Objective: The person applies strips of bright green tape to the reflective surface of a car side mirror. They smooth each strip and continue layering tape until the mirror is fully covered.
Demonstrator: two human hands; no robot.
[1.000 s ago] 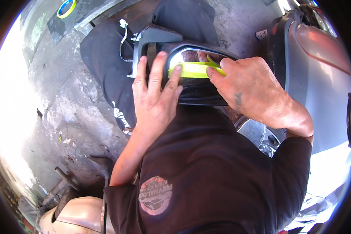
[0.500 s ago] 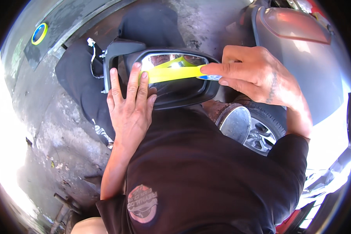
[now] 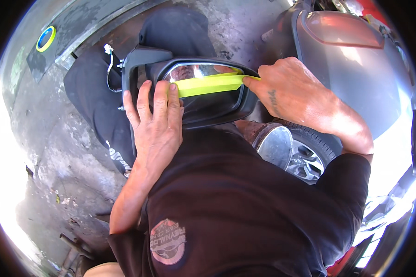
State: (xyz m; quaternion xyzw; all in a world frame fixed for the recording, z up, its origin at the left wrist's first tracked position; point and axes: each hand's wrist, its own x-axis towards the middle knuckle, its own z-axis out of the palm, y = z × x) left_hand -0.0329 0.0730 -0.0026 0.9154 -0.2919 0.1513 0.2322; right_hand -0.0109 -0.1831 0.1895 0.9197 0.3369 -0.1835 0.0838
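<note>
A detached black car side mirror (image 3: 217, 108) rests against my chest, glass facing up. A strip of yellow-green masking tape (image 3: 210, 84) runs across the glass. My left hand (image 3: 155, 122) lies flat on the mirror's left part, fingertips pressing the tape's left end. My right hand (image 3: 289, 92) is at the mirror's right edge, its fingertips pinching and pressing the tape's right end onto the housing. A short white wire plug (image 3: 108, 48) hangs from the mirror's mounting bracket.
A grey car (image 3: 356, 78) with a tail light (image 3: 342, 30) stands to the right, its wheel (image 3: 305, 159) just below the mirror. Stained concrete floor (image 3: 51, 134) lies left. A blue and yellow round object (image 3: 45, 39) sits far left.
The tape strip has been stretched flatter across the glass. My right hand slid to the mirror's right edge, and my left hand shifted slightly with its fingers staying on the tape's left end.
</note>
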